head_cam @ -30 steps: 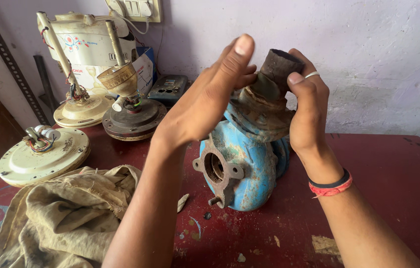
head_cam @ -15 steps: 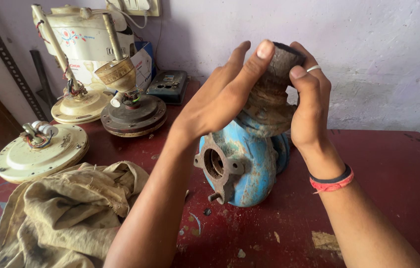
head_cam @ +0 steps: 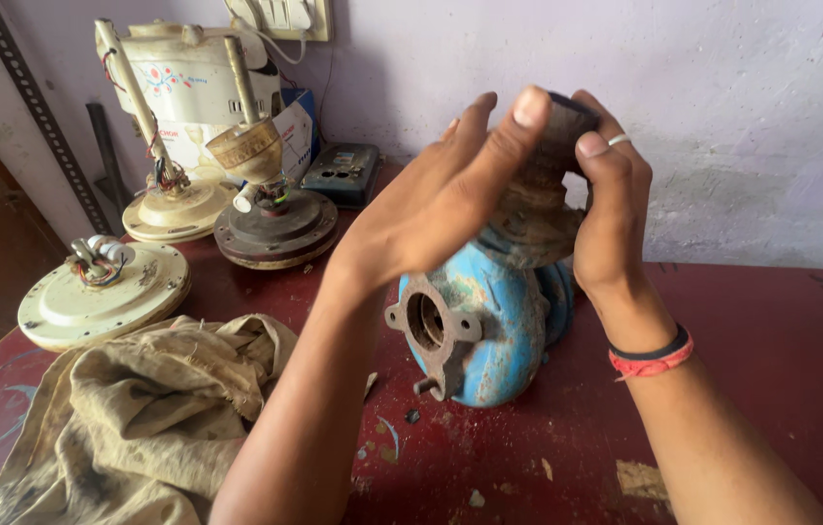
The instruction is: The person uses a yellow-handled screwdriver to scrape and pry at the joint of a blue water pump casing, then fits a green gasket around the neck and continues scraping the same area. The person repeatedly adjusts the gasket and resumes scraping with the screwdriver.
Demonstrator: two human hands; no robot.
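Scuffed red paint covers the workbench (head_cam: 781, 389) set against a pale lilac wall (head_cam: 722, 126), with a slotted metal upright (head_cam: 42, 117) at far left. Left to right: a crumpled tan rag (head_cam: 130, 418) lies at the near left edge; behind it sits a cream ceiling-fan motor (head_cam: 101, 297) with bundled wires, then a second cream fan motor (head_cam: 173, 204) on a long rod and a rusty brown one (head_cam: 271, 224) topped by a brass-coloured cup. A dark switch box (head_cam: 342, 173) rests near the wall.

At centre, the person's left hand (head_cam: 450, 194) rises from a bare forearm, fingers spread and thumb pressed to the top of a rusty pipe fitting (head_cam: 538, 185). That fitting crowns a blue water pump casing (head_cam: 489, 331), which stands on the bench with its flanged port facing the camera. The right hand (head_cam: 611, 204), wearing a ring and red-and-black wristbands, wraps the fitting's far side, wrist vertical. Both hands clasp the fitting between them.
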